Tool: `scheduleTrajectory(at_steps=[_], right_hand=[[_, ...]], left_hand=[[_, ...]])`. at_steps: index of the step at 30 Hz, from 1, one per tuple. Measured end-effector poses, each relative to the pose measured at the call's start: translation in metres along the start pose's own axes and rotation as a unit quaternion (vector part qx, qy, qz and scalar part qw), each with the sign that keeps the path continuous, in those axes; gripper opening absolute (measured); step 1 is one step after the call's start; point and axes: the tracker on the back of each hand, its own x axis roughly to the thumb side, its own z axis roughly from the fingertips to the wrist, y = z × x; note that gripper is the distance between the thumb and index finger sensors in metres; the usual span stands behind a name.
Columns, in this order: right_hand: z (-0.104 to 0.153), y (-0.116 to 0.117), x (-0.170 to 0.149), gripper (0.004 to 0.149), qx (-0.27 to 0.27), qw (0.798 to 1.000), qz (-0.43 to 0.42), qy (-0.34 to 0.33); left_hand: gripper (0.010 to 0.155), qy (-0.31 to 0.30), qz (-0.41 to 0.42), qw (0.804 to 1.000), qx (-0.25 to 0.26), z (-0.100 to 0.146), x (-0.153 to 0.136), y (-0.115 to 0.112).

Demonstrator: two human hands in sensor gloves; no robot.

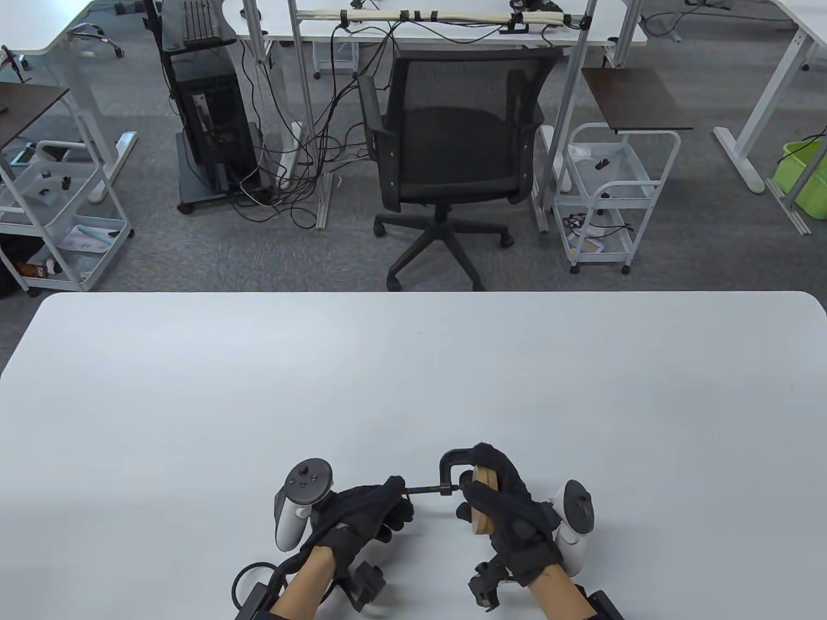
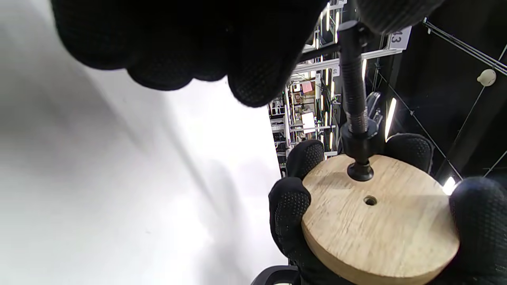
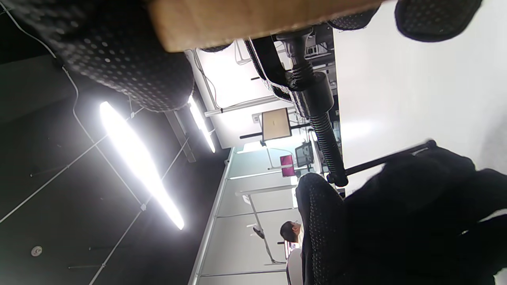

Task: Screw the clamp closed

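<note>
Two hands work one clamp (image 1: pixel 452 475) near the counter (image 1: pixel 413 387) front edge. Left of the clamp, our left hand (image 1: pixel 365 516) pinches its crossbar; our right hand (image 1: pixel 510 510) grips the disc (image 2: pixel 376 221). We judge tightening nearly done: the pad touches wood. We read only small tags, "46" and "43".

Clamp (image 1: pixel 450 466): black frame, black threaded screw. Wooden disc (image 1: pixel 483 504): pale tan, fine grain. Left hand (image 1: pixel 362 510), right hand (image 1: pixel 510 504): black gloves, dotted texture. Worktop (image 1: pixel 413 374): plain white. Trackers: white and grey
</note>
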Motion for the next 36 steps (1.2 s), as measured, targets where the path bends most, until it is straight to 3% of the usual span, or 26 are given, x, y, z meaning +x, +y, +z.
scheduleTrajectory(at_steps=[9, 19, 36], right_hand=[[0.0, 0.001, -0.001, 0.075, 0.002, 1.0, -0.001, 0.0], [0.0, 0.001, 0.0, 0.075, 0.0, 1.0, -0.002, 0.0], [0.001, 0.002, 0.0, 0.075, 0.005, 1.0, -0.007, 0.001]], left_hand=[[0.058, -0.046, -0.001, 0.999, 0.015, -0.002, 0.002, -0.001], [0.058, -0.07, -0.018, 0.997, 0.022, -0.004, 0.003, -0.002], [0.047, -0.158, -0.09, 0.98, 0.084, 0.002, 0.017, -0.004]])
